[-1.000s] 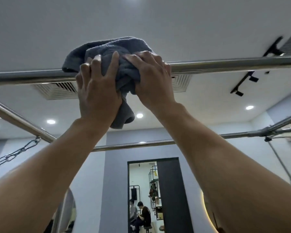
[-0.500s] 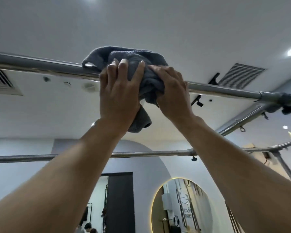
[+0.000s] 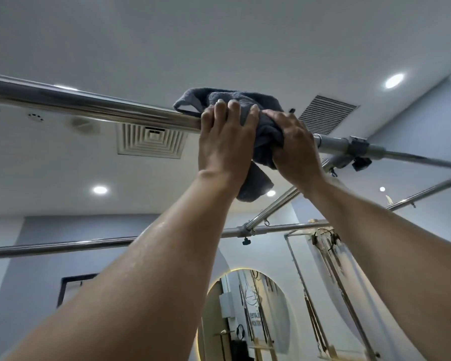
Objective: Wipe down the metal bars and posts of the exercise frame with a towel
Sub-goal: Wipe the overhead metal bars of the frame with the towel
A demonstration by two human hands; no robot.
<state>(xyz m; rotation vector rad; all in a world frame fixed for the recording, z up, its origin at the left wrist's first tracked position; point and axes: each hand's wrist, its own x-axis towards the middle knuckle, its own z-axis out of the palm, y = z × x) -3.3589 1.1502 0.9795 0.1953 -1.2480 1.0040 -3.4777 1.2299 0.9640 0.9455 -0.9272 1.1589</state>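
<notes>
A bunched grey towel [image 3: 261,98] drapes over the shiny overhead bar [image 3: 89,105], one end apparently hanging below.

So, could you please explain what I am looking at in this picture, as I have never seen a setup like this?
There is no robot here. A person wears a camera on the head, and this single view looks up at their raised arms. The left hand and the right hand both grip a grey towel draped over the top metal bar of an exercise frame, with one end hanging below. Just right of the hands sits a clamp joint. A lower bar, a ceiling vent and a round mirror show behind.
</notes>
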